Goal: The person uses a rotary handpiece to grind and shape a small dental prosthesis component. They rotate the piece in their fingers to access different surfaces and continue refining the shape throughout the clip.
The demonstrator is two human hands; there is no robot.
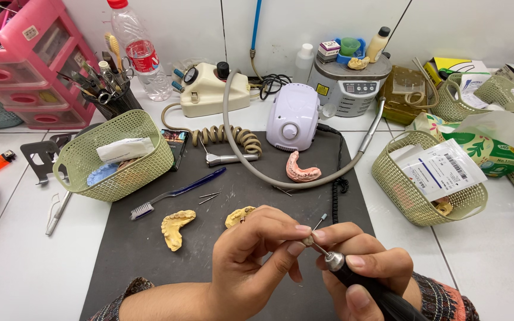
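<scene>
**Grinding a small dental piece held over the dark mat**

A tiny pale dental piece [308, 241] sits pinched between the thumb and fingertips of the left hand [257, 255], whose grip is closed tight on it, just above the near edge of the dark work mat [150, 261]. The right hand [370, 267] has its grip clamped around a black rotary handpiece [376, 291], and the thin bur at its metal tip touches or nearly touches the piece; which of the two cannot be told. The step in hand looks like trimming or smoothing that piece. The next move would seem to call for a steady pinch, light pressure from the bur, and small turns of the piece so a fresh face meets the tool, with fingertips kept clear of the tip

Toward the middle of the mat, just beyond the left hand, lies a yellow plaster jaw cast [240, 215], and a second yellow cast [175, 227] lies to its left. A blue toothbrush [174, 193] rests farther up the mat on the left, and a pink denture base [301, 169] lies near the mat's far side. At the mat's far edge stands a lilac motor unit [293, 116]. A green basket [114, 156] overlaps the mat's left far corner, and another green basket [426, 178] stands on the white tabletop [495, 255] off the mat's right edge
</scene>
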